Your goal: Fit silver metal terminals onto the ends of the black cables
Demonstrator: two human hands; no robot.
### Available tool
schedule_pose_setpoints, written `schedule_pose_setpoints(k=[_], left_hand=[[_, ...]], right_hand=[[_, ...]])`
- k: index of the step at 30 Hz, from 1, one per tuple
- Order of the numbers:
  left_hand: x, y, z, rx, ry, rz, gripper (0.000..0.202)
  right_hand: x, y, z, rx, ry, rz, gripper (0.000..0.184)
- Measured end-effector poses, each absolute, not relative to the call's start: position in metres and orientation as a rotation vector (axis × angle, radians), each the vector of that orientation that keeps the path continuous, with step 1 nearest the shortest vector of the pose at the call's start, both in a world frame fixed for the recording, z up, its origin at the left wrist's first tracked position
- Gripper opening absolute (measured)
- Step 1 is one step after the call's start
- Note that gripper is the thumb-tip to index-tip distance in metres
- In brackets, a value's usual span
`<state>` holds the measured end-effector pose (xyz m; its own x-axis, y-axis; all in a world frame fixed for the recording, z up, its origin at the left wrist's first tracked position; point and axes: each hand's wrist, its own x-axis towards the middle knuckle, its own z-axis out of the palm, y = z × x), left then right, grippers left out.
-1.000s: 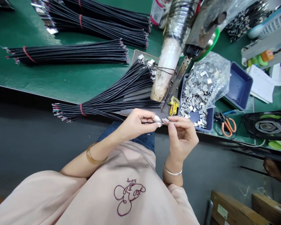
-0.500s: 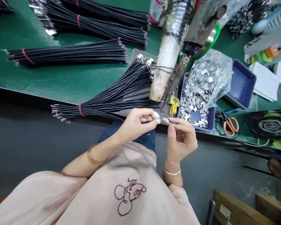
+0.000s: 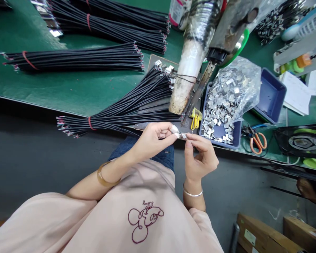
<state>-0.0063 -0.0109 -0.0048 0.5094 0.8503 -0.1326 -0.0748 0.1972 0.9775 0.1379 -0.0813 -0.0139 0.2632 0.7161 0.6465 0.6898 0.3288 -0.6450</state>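
Observation:
My left hand (image 3: 158, 138) is closed in a pinch on the end of a black cable, mostly hidden by the fingers; a white wrap covers one fingertip. At the tip sits a small silver metal connector (image 3: 183, 135). From the right, my right hand (image 3: 201, 154) meets that connector with thumb and forefinger, its other fingers curled. Behind both hands lies a fanned bundle of black cables (image 3: 126, 103), tied by a red band, several with metal connectors on their far ends. A blue tray (image 3: 237, 135) of loose metal connectors (image 3: 218, 117) stands right of my right hand.
A soldering iron (image 3: 200, 95) and a white, plastic-wrapped tube (image 3: 183, 77) hang over the bench. Yellow cutters (image 3: 195, 121) lie beneath. Orange-handled pliers (image 3: 258, 142) and a fan (image 3: 302, 142) sit to the right. More tied cables (image 3: 81, 59) lie at the left.
My right hand has shifted slightly left, closer to my left fingertips. The connector has turned and now sits nearer the left hand. The left hand is almost still.

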Motion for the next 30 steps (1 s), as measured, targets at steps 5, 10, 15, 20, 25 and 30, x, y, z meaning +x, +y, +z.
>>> schedule_pose_setpoints(k=[5, 10, 15, 20, 25, 30], left_hand=[[-0.007, -0.011, -0.006, 1.199, 0.788, 0.76, 0.012], [-0.007, -0.011, -0.005, 1.174, 0.823, 0.808, 0.01], [-0.008, -0.007, -0.005, 1.173, 0.835, 0.819, 0.016], [-0.005, -0.005, -0.004, 1.163, 0.844, 0.837, 0.019], [0.001, -0.005, -0.005, 1.138, 0.883, 0.888, 0.013], [0.005, -0.003, -0.006, 1.176, 0.921, 0.925, 0.014]], right_hand=[[0.135, -0.081, -0.015, -1.315, -1.461, 0.011, 0.015], [0.135, -0.08, -0.021, -1.309, -1.325, 0.131, 0.014], [0.138, -0.078, -0.024, -1.339, -1.359, 0.212, 0.012], [0.139, -0.077, -0.026, -1.348, -1.558, -0.03, 0.015], [0.14, -0.073, -0.028, -1.34, -1.561, -0.061, 0.015], [0.14, -0.066, -0.026, -1.394, -1.521, 0.012, 0.016]])
